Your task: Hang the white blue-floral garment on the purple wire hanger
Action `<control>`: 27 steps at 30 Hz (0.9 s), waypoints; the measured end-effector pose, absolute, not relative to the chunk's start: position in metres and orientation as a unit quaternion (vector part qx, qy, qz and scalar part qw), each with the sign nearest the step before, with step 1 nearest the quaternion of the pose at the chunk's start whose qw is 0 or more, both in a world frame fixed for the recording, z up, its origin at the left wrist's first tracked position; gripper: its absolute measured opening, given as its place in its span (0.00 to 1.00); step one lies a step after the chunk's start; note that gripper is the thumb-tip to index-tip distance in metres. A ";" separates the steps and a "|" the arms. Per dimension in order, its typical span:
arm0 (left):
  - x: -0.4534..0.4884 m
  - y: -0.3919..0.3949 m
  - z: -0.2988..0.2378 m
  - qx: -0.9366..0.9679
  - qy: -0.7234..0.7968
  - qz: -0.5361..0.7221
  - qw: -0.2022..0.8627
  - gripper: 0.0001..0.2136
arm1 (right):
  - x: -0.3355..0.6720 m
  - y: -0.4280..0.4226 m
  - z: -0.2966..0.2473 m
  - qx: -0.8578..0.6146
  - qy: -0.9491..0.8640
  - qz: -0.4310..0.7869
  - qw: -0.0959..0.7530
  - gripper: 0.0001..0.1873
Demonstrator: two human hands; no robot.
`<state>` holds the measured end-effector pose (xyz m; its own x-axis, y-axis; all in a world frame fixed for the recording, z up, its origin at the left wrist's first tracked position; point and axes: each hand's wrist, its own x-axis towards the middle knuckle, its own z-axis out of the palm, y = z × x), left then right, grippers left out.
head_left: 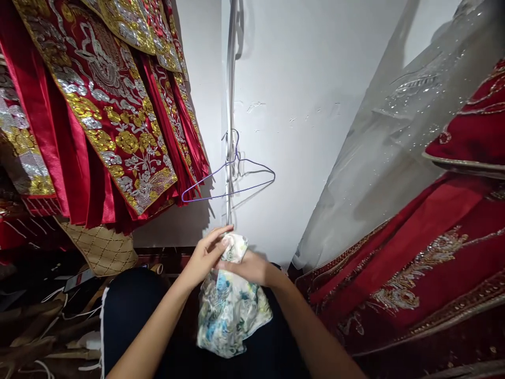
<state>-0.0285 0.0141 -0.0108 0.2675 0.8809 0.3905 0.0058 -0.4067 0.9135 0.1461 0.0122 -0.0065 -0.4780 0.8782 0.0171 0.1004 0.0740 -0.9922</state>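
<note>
A white cloth with blue and green flower print (231,310) hangs down in front of my lap. Both hands hold its bunched upper end. My left hand (205,255) pinches the top of the cloth with fingers closed. My right hand (250,267) is wrapped round the cloth just below, from the right. Above my hands an empty purple wire hanger (231,181) hangs against the white wall.
Red garments with gold and silver embroidery (102,110) hang at the upper left. A sheer sparkly cover (390,152) and more red embroidered cloth (426,263) fill the right. A woven beige bag (102,247) and cables lie at the lower left.
</note>
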 end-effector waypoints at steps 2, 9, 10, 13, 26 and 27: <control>-0.039 0.012 -0.032 0.666 0.340 0.435 0.501 0.23 | 0.154 0.029 0.017 -0.376 -0.711 0.502 0.318 0.23; -0.070 -0.002 -0.052 0.747 0.427 0.275 0.428 0.17 | 0.161 0.113 0.088 -0.325 -0.786 0.265 0.455 0.23; -0.076 0.002 -0.043 0.749 0.445 0.306 0.383 0.16 | 0.158 0.130 0.087 -0.312 -0.784 0.241 0.479 0.23; -0.096 0.014 -0.012 0.760 0.496 0.339 0.249 0.12 | 0.149 0.177 0.065 -0.335 -0.760 0.238 0.503 0.24; -0.159 0.058 0.005 0.810 0.564 0.157 -0.020 0.18 | 0.225 0.154 0.009 -0.410 -0.792 0.164 0.421 0.20; -0.156 0.062 0.012 0.815 0.547 0.191 -0.023 0.18 | 0.228 0.146 0.012 -0.410 -0.798 0.162 0.409 0.20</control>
<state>-0.1558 0.0624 0.0122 0.3286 0.8826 0.3361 0.9003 -0.4003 0.1709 0.2282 0.1458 0.0118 -0.3278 0.7884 0.5205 0.5225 0.6103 -0.5954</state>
